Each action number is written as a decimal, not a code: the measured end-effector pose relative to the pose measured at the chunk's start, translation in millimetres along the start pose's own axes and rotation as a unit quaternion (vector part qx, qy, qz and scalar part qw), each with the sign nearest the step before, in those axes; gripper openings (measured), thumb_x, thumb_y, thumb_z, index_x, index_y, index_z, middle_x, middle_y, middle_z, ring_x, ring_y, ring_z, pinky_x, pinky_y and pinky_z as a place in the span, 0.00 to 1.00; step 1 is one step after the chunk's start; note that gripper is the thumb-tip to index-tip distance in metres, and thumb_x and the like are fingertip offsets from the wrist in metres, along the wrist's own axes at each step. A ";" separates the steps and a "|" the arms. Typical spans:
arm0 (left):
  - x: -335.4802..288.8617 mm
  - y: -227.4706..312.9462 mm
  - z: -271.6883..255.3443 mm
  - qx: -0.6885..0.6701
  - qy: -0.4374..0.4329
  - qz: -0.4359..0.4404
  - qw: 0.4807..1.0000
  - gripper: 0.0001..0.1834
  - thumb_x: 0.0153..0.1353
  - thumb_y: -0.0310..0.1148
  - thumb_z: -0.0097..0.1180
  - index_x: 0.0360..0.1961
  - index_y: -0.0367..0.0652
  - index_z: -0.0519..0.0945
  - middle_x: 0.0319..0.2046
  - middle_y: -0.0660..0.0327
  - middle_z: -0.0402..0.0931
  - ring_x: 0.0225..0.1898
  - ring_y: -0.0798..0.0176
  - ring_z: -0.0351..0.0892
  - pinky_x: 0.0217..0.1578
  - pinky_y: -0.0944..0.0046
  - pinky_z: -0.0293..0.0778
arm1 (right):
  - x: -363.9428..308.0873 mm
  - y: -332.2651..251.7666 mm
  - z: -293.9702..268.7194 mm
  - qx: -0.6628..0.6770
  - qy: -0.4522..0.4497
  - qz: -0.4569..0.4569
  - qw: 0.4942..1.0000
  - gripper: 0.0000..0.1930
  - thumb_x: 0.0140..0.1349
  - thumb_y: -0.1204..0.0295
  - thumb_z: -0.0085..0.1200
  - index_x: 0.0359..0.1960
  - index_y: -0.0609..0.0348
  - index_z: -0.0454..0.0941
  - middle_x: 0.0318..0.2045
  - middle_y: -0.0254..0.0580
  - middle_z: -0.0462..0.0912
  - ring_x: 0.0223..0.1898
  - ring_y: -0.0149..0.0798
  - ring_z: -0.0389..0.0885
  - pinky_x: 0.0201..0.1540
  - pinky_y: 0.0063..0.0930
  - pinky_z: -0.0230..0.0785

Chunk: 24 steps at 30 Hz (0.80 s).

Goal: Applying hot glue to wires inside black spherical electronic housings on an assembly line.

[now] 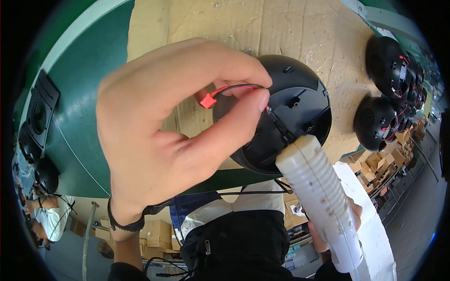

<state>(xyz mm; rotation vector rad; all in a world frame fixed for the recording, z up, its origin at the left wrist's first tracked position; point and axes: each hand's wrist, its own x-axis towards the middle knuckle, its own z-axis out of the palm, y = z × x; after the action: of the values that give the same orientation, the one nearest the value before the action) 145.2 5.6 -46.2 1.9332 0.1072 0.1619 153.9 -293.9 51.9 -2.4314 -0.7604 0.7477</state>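
My left hand is closed in a pinch, thumb and forefinger gripping a thin red and black wire with a small red connector at its end. Under the fingertips lies a round black plastic housing with its inner side up. My right hand, mostly hidden, is wrapped round a white, ribbed glue gun with brown stains. Its dark nozzle points into the housing, close to the wire and my left fingertips. Whether the tip touches is too small to tell.
Brown cardboard covers part of the green table. Several similar black housings with red wires stand at right. A flat black panel lies at far left. Cardboard boxes are below. Another person is at lower left.
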 end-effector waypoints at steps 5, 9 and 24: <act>-0.6 3.1 1.2 -0.042 0.003 -0.058 0.997 0.09 0.56 0.16 0.66 0.39 0.33 0.86 0.31 0.59 0.84 0.33 0.70 0.82 0.35 0.72 0.74 | -7.8 2.8 0.8 0.019 0.009 -0.011 1.000 0.14 0.51 0.79 0.69 0.40 0.67 0.85 0.39 0.48 0.89 0.41 0.45 0.90 0.48 0.32 0.80; 0.4 4.3 -0.5 -0.030 -0.004 -0.053 0.998 0.09 0.56 0.16 0.66 0.39 0.33 0.86 0.32 0.59 0.84 0.33 0.69 0.83 0.36 0.72 0.74 | 3.8 -1.6 8.0 0.030 0.012 0.004 0.999 0.14 0.51 0.80 0.68 0.41 0.69 0.85 0.40 0.51 0.89 0.41 0.46 0.90 0.49 0.32 0.80; -80.4 38.8 36.3 0.036 -0.019 0.129 0.991 0.19 0.43 0.28 0.69 0.41 0.41 0.87 0.21 0.68 0.68 0.23 0.69 0.72 0.21 0.71 0.66 | -34.4 7.9 -27.3 0.164 0.054 0.289 0.942 0.25 0.50 0.65 0.72 0.45 0.72 0.83 0.36 0.53 0.89 0.37 0.42 0.90 0.39 0.30 0.81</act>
<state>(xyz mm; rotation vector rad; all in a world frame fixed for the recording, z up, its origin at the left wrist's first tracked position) 71.8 -54.0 -27.8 2.0160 -0.1650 0.2964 149.7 -328.7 79.5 -2.3582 0.1396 0.8572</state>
